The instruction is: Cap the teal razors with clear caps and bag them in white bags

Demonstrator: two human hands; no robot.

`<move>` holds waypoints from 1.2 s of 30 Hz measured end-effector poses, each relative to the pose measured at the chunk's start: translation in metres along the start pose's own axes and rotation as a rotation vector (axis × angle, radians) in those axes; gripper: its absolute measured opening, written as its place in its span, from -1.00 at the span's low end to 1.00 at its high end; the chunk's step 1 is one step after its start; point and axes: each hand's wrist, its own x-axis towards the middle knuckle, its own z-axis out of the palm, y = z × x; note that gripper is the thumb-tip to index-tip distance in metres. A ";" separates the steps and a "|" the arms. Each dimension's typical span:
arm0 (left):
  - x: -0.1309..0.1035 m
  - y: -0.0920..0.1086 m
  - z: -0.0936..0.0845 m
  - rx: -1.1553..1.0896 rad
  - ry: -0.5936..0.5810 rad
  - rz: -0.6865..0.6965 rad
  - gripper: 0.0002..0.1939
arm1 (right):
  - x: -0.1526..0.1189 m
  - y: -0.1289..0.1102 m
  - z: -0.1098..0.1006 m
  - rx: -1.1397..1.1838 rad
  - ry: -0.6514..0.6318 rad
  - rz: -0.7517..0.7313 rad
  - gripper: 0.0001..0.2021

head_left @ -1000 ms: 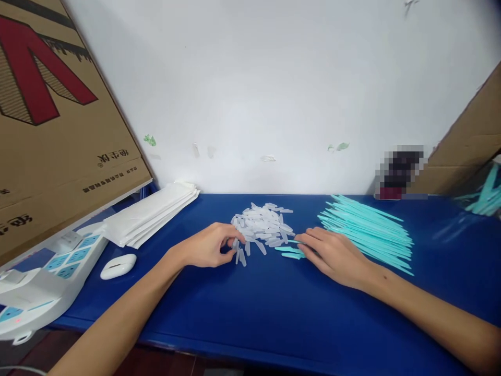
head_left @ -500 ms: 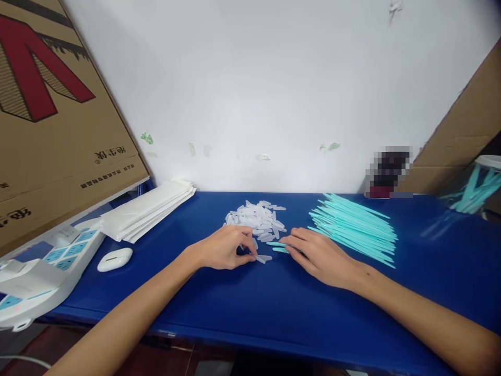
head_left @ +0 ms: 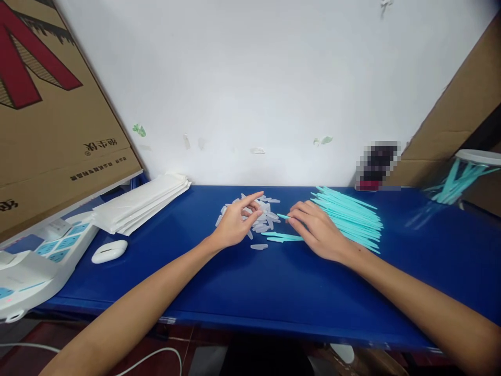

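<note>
My left hand hovers at the pile of small translucent blade covers, index finger stretched out and thumb apart, with nothing seen in it. My right hand pinches a slim turquoise eyebrow razor, its tip pointing left toward the covers. Under that hand, two or so more turquoise razors lie on the blue table, partly hidden by the fingers. A single loose cover rests in front of the pile. Right behind my right hand is a big heap of turquoise razors.
White flat sleeves are stacked at the left, near a white earphone case and a power strip. A clear tub of turquoise razors stands far right. Cardboard leans at the left; a white wall closes the back.
My left hand has let go of a translucent cover, which now lies on the table, and has moved up over the pile. My right hand has lifted a razor off the table.
</note>
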 end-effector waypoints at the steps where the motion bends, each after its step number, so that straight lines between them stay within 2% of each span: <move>1: -0.003 0.001 0.002 -0.028 0.000 -0.013 -0.61 | -0.001 -0.001 0.002 0.030 -0.007 0.007 -0.67; 4: -0.006 0.004 0.008 -0.180 0.040 -0.083 -0.69 | -0.003 -0.005 0.005 0.089 -0.057 0.053 -0.68; 10: -0.007 0.009 0.016 -0.328 0.153 -0.145 -0.63 | -0.005 -0.009 0.009 0.061 -0.076 0.052 -0.70; 14: -0.012 0.009 0.018 -0.402 0.097 -0.185 -0.64 | -0.005 -0.010 0.010 0.065 -0.085 0.091 -0.70; 18: -0.016 0.009 0.019 -0.363 0.050 -0.179 -0.71 | -0.006 -0.011 0.010 0.082 -0.062 0.096 -0.70; 22: -0.017 0.013 0.021 -0.187 0.057 -0.108 -0.77 | -0.005 -0.011 0.006 0.083 -0.040 0.105 -0.71; 27: -0.019 0.017 0.019 0.009 0.009 -0.015 -0.84 | -0.006 -0.015 0.005 0.077 -0.048 0.125 -0.79; 32: -0.023 0.014 0.020 0.237 -0.018 0.274 -0.91 | -0.009 -0.019 0.012 0.162 -0.006 0.083 -0.78; 36: -0.026 0.009 0.023 0.287 -0.077 0.429 -0.88 | -0.011 -0.020 0.014 0.191 -0.006 0.048 -0.83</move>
